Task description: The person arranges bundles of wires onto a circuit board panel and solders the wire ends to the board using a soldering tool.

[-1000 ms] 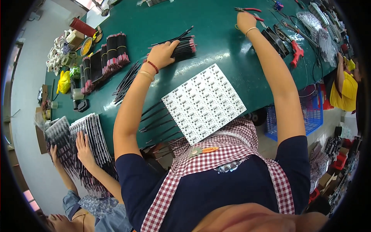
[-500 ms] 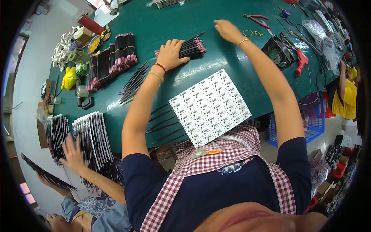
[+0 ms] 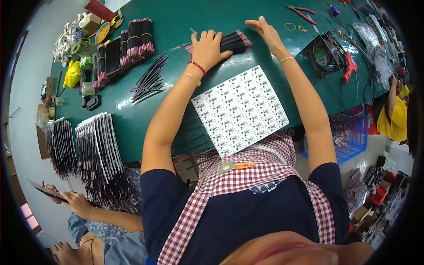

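bodyward of the left hand [image 3: 206, 52] lies the board [image 3: 240, 110], likely for easy reach. left fingers drape over the wires [image 3: 234, 43], probably to hold them bunched; grip i cannot tell. the right hand [image 3: 268, 36], fingers extended, holds nothing, beside the wires' tips. the board overhangs the tabletop's [image 3: 185, 15] edge; open room lies beyond the fingers.

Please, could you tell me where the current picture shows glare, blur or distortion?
Head view: pale glare on the green table, including beside the loose wires; head view: the wire bundle under the left hand looks slightly smeared; head view: straight edges bend toward the black, curved rim.
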The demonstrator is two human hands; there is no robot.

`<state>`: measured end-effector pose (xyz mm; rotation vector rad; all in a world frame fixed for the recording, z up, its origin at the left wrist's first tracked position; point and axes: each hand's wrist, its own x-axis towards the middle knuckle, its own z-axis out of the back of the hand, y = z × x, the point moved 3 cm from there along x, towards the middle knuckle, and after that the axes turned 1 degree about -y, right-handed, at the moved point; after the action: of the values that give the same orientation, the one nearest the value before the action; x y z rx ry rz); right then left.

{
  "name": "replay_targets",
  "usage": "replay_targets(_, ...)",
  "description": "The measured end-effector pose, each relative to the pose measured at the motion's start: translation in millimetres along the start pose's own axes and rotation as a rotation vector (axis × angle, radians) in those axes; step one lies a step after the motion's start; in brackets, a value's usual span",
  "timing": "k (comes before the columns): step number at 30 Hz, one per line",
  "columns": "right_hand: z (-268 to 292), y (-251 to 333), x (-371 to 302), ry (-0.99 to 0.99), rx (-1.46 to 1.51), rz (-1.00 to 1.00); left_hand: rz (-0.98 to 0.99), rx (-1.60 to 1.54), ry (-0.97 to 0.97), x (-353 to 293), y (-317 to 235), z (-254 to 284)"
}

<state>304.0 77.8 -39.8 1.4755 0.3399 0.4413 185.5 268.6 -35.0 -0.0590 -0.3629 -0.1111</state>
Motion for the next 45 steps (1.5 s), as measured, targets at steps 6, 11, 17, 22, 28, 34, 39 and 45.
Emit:
replay_targets(6, -39, 15, -27, -0.052, -0.782, 0.581, -0.083, 0.142, 0.012, 15, 9, -3)
replay_targets(11, -78, 27, -10, 0.356, -1.380, 0.613, -0.199, -0.116, -0.084, 11, 18, -12)
replay_targets(17, -59, 6, 20, 0.348, -1.327, 0.753, -0.078, 0.020, -0.062, 4, 40, -7)
replay_targets(22, -64, 17, 17, 0.333, -1.312, 0.740, 0.016, 0.031, -0.082, -5, 31, -7)
replay_targets(28, -66, 21, 13, 0.356, -1.315, 0.553, 0.030, 0.008, -0.054, -1, 39, -2)
replay_targets(34, -48, 37, -5, 0.327, -1.180, 0.689, -0.038, -0.071, -0.093, -4, 43, 18)
replay_targets(39, -43, 20, 0, 0.324, -0.942, 0.512, 0.414, -0.898, -0.280, -28, 89, -26)
replay_targets(45, -53, -23, 13, -0.083, -0.533, 0.382, 0.362, -0.546, -0.269, -9, 83, -44)
